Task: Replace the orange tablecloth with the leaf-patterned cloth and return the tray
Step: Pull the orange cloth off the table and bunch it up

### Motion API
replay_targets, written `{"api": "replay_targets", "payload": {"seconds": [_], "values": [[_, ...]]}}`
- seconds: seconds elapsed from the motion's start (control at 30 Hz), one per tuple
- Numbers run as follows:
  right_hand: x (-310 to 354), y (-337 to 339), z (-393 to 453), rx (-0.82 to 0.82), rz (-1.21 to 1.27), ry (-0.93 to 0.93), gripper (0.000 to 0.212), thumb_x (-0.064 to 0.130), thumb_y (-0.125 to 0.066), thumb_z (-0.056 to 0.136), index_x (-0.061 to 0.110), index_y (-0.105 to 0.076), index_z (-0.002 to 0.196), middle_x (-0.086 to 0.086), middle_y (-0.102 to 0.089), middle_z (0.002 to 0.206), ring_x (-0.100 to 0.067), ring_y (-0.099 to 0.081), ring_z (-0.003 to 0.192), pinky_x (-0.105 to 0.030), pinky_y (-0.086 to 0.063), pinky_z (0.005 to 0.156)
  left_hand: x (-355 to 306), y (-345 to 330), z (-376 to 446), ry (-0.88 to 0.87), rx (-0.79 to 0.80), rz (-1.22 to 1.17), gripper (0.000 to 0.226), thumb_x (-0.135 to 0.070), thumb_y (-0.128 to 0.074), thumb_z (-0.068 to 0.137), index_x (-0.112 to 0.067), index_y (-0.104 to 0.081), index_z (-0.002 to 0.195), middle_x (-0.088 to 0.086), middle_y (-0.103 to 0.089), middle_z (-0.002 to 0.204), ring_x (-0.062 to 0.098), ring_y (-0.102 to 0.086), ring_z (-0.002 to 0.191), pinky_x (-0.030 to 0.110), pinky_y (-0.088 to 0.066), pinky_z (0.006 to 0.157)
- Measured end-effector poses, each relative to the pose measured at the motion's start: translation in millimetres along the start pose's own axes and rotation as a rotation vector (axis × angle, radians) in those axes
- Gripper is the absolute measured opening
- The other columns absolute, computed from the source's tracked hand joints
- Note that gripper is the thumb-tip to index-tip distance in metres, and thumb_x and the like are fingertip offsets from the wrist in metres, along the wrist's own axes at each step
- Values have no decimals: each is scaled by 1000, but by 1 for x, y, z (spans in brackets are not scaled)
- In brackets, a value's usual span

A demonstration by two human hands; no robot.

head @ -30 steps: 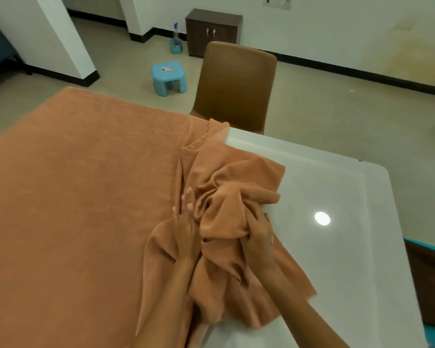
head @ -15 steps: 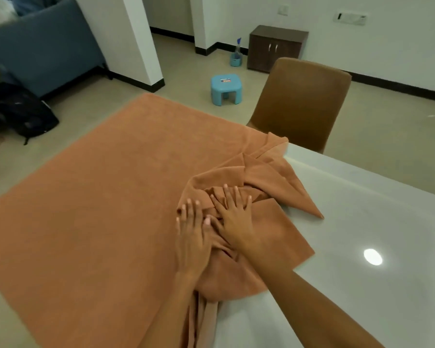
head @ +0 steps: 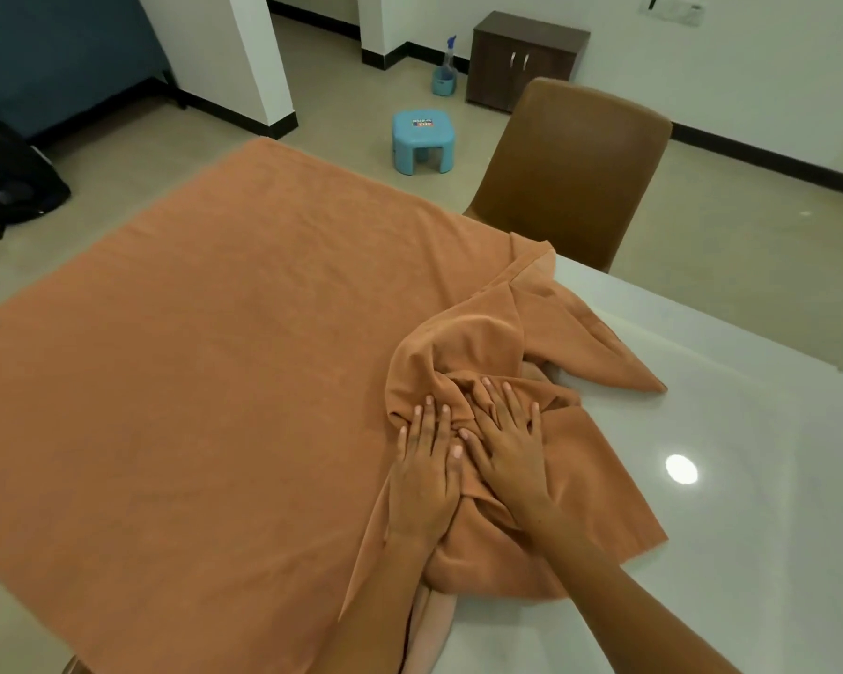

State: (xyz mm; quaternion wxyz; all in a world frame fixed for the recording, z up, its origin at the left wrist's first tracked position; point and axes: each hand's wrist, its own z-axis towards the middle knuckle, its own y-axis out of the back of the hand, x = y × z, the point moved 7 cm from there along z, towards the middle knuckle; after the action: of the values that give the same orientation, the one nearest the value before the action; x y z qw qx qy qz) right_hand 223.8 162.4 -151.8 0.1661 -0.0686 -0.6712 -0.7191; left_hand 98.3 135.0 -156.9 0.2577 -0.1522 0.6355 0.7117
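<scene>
The orange tablecloth (head: pixel 205 381) lies flat over the left part of the white table (head: pixel 750 454). Its right side is bunched into a crumpled heap near the table's middle, leaving the glossy top bare on the right. My left hand (head: pixel 427 469) lies flat on the heap with its fingers straight. Beside it my right hand (head: pixel 507 445) presses the folds with fingers spread. No leaf-patterned cloth and no tray are in view.
A brown chair (head: pixel 570 167) stands at the table's far edge. On the floor behind are a small blue stool (head: pixel 423 141), a spray bottle (head: pixel 445 68) and a dark cabinet (head: pixel 526 58). A black bag (head: pixel 11 177) lies at the far left by a white pillar (head: pixel 234 55).
One second ago my hands gripped the bunched cloth; they have since opened and now lie flat, pressing the heap down. The heap has moved leftward and the camera has swung to the left.
</scene>
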Motion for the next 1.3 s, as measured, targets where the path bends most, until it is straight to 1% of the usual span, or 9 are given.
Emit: {"api": "replay_targets", "payload": {"seconds": [0.37,0.47,0.57,0.67,0.8,0.97,1.13,1.2,1.3], "values": [[-74,32,-89,7,-10,-104,55,54,-14,98,32,-12,149,8,-15,157,-16,-11,145,-52,-14,115,-84,-43,-49,-90,96,-44,56,-37,-26,100,-13,-18,151,3,-18,158,15,-13,146,32,-11,117],[-72,40,-87,26,-2,-77,56,56,-14,98,33,-11,149,4,-14,158,-18,-10,145,-56,-14,114,-84,-34,-52,-94,90,-54,57,-40,-21,101,-13,-13,151,1,-13,158,11,-9,146,33,-10,118],[-57,62,-82,-58,60,-43,52,50,-27,98,33,-21,147,-5,-14,157,-21,-10,145,-59,-14,113,-76,-2,-62,-80,26,-55,58,-42,-15,102,-10,-20,150,2,-18,157,12,-13,146,34,-11,118],[-20,81,-77,-167,104,33,48,42,-34,97,25,-33,142,-10,-20,155,-24,-18,142,-57,-24,110,-47,40,-85,44,-87,-31,59,-44,-13,102,-9,-26,148,4,-24,155,15,-17,145,32,-8,118],[64,67,-66,-137,46,247,44,38,-34,96,18,-43,134,-12,-34,150,-26,-26,139,-55,-23,110,21,92,-130,287,-193,49,64,-46,-9,102,-5,-28,146,7,-24,154,19,-19,144,35,-7,118],[185,12,-69,59,12,474,47,38,-38,90,15,-53,128,-12,-45,143,-24,-30,134,-56,-37,99,98,157,-176,469,-292,152,67,-45,-7,102,-1,-35,143,11,-28,153,22,-20,143,28,1,118],[284,-60,-61,312,-45,564,59,49,-34,87,13,-54,129,-11,-51,138,-27,-50,125,-56,-47,91,159,198,-197,529,-326,212,63,-42,-9,102,-4,-40,141,12,-33,151,23,-23,142,29,0,117],[319,-85,-51,353,-43,576,72,56,-26,87,11,-43,139,-10,-38,148,-26,-37,136,-57,-36,103,185,207,-197,541,-331,221,61,-42,-9,102,-5,-38,142,12,-32,151,23,-24,142,32,-3,117],[353,-115,-35,377,0,577,91,72,-9,80,14,-14,150,-2,-6,158,-20,-3,146,-49,-4,115,220,215,-189,554,-323,251,59,-41,-10,102,-7,-32,145,10,-27,154,22,-19,144,36,-7,117]]}}
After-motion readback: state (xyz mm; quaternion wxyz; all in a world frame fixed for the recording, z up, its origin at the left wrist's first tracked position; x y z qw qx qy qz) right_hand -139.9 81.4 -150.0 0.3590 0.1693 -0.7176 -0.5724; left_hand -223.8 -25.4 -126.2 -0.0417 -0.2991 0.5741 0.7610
